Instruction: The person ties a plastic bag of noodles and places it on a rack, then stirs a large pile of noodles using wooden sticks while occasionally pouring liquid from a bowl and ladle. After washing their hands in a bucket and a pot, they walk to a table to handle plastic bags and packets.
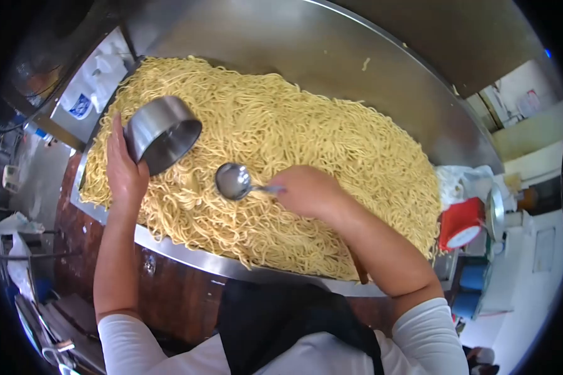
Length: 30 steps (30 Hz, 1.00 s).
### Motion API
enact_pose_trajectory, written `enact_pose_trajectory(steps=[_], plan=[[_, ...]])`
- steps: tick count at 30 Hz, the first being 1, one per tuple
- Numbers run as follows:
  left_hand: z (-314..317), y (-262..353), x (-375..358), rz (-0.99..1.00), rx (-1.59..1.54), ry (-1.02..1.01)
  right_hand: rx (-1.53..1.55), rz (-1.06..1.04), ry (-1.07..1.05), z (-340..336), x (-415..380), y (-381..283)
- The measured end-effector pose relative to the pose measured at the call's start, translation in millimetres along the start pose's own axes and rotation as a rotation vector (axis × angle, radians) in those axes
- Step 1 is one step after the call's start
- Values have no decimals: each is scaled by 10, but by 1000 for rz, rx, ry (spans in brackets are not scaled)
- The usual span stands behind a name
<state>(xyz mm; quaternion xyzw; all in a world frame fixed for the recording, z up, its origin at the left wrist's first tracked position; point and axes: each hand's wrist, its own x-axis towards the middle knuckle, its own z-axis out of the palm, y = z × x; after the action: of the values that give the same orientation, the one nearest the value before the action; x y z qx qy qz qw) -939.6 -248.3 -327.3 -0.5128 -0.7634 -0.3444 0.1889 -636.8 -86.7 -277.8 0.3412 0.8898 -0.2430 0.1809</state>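
A thick layer of yellow noodles (281,125) covers a large metal tray (231,267). My left hand (125,164) holds a round steel pot (162,132) from its left side, tilted over the noodles at the left, its opening turned toward the lower right. In my right hand (303,190), closed round the handle, is a metal ladle (233,181). The ladle's round bowl is over the noodles, to the lower right of the pot and apart from it.
At the right end of the tray stands a red scale (461,225), beside a white plastic bag (460,181). A tall metal wall (331,56) rises behind the noodles. Blue containers (472,290) are at the lower right. Metal racks line the left side.
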Motion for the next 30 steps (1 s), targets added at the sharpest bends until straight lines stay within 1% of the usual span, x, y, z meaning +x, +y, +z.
enact_pose_trajectory(steps=[1,3,5,7,8,9,10,11,12,14,16,17,19,21,23,24,25,26,27,28,29,30], plan=[[57,115,93,6,-21,-8,32,18,50,-79,-112,173],[179,399,202,41,-167,32,149,174,168,-225,-369,560],[251,835,173,10,-405,-39,146,236,399,-187,-584,1158],[316,1299,30,-26,-597,-165,-40,433,511,-222,-897,1430],[416,1462,-86,55,-639,-172,-39,455,518,-192,-1041,1562],[510,1630,-198,137,-682,-176,-54,532,554,-113,-1178,1712],[476,1866,-236,192,-669,-198,-70,609,591,-28,-1321,1856],[448,2087,-258,245,-654,-220,-71,628,598,75,-1489,1976],[561,2240,-264,333,-640,-182,-47,603,608,213,-1672,2071],[721,2545,-200,379,-624,-201,-21,582,627,500,-2010,2178],[808,2865,-69,451,-592,-221,77,543,748,786,-2315,2236],[835,3013,-28,463,-588,-213,80,541,763,916,-2449,2264],[894,3335,-7,564,-576,-263,271,573,839,1194,-2715,2333],[991,3617,-26,658,-601,-224,331,560,913,1444,-2953,2450],[1108,3980,-73,597,-483,-232,384,565,1001,1729,-3177,2642],[1073,4232,-151,439,-480,-357,484,503,1012,1883,-3272,2795],[1201,4428,-296,468,-496,-349,578,434,1019,1968,-3401,2961],[1461,4565,-469,313,-614,-356,577,446,1047,1955,-3574,3086],[1697,4773,-641,162,-728,-368,930,456,888,1902,-3771,3161],[1842,5037,-856,65,-880,-470,1282,447,711,1881,-4004,3236],[1971,5287,-1078,-38,-1023,-586,1306,458,748,1845,-4267,3322],[2114,5595,-1308,-177,-1053,-722,1301,444,691,1780,-4532,3410]])
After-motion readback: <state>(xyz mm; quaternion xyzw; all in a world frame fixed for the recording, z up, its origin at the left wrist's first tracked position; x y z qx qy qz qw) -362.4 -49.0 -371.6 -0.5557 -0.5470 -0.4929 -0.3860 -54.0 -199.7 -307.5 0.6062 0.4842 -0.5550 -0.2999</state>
